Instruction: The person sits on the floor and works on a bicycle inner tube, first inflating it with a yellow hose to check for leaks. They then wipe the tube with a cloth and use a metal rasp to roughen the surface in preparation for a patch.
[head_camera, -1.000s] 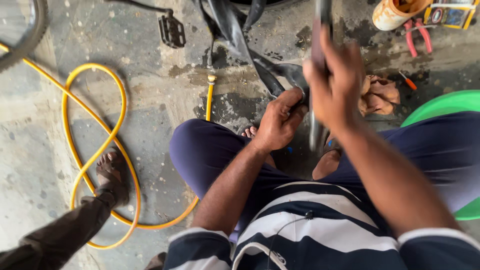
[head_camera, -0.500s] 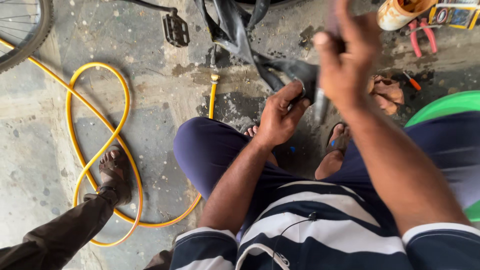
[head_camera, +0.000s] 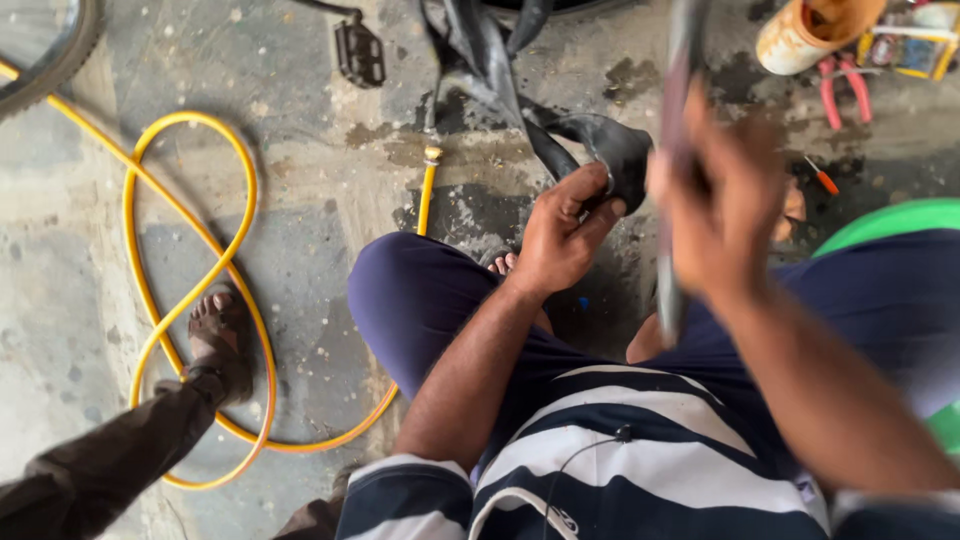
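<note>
1. We find the left hand (head_camera: 562, 238) closed in a pinch on a fold of the black inner tube (head_camera: 600, 150), thumb on the near side and fingers wrapped over the rubber, holding it up off the wet concrete floor (head_camera: 320, 200).
2. The right hand (head_camera: 722, 205) is raised and blurred; it is clenched round a long, thin dark tool (head_camera: 676, 130) that stands nearly upright (its kind cannot be told from the blur).
3. We judge the step in hand to be work on the held patch of tube with that tool, the left hand presenting the rubber.
4. In our judgement the next move calls for a steady, taut fold under the left fingers and a controlled stroke of the tool onto it, clear of the thumb.
5. The tube lies ahead of the knees, touching the left hand and just beside the right; its loose length trails away up the floor.
6. Also noted: a yellow hose (head_camera: 190, 300) looped at the left, another person's bare foot (head_camera: 218, 335) within the loop, a bicycle pedal (head_camera: 360, 52) and red-handled pliers (head_camera: 840, 85) beyond.
</note>
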